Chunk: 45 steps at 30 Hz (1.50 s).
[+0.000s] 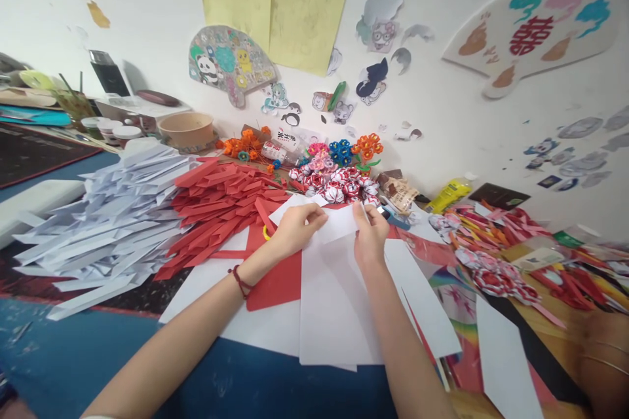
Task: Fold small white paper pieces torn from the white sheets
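Between my two hands is a small piece of white paper (340,225), held above a stack of paper sheets. My left hand (297,228) pinches its left edge between thumb and fingers. At the right end, my right hand (372,234) grips the paper with the thumb on top. Below them lie large white sheets (337,317) and a red sheet (280,285). To the left of my hands rise a heap of red folded paper strips (221,203) and a bigger heap of white folded paper strips (113,216).
Behind my hands stand red-and-white paper balls (339,184), paper flowers (341,152) and a round tub (185,131). A yellow bottle (449,194) and mixed paper pieces (506,275) lie to the right. Another person's arm (607,353) shows at the right edge.
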Motion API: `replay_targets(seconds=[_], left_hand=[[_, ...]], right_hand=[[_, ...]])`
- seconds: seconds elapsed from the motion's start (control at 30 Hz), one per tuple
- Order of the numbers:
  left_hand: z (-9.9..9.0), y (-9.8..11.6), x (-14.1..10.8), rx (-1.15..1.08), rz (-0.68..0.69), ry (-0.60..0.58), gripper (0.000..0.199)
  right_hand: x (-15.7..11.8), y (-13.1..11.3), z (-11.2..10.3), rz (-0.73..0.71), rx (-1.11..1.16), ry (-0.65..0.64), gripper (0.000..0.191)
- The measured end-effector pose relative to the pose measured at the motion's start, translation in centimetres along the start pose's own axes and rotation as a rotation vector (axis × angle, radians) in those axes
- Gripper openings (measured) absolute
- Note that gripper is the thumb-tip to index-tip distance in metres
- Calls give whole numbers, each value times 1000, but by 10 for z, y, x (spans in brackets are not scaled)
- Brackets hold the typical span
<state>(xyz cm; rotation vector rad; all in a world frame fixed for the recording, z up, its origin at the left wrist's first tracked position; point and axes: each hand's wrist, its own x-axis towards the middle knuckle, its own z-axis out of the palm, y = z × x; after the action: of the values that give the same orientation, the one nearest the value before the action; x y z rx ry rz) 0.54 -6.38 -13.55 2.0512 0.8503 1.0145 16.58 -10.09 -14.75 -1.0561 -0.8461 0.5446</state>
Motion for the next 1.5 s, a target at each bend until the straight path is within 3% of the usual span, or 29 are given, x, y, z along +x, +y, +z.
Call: replay_targets(seconds=[0.13,0.23,0.33,0.4,0.5,0.77,1.5], left_hand=[[-5,0,2,53,-33,108,20],[-11,3,2,118,-68,178,22],[-13,3,2,160,-52,152,22],[-11,3,2,189,-39,104,22],[-6,0,1,204,-18,25,25],[0,-2,1,163,-39,-47,36],[4,-3,7,56,-167,-243,43]], right_hand=[[5,-9,-10,151,-55,-205,31],[6,-14,-16,162,-198,-430,28],[2,-15,-15,177,-314,-671,27],[-1,-14,-11,186,-335,-765,26],[-4,-11,-7,164,-310,-761,25],[-1,-8,-6,127,-290,-668,17],[12,-14,-12,235,-259,-894,16]])
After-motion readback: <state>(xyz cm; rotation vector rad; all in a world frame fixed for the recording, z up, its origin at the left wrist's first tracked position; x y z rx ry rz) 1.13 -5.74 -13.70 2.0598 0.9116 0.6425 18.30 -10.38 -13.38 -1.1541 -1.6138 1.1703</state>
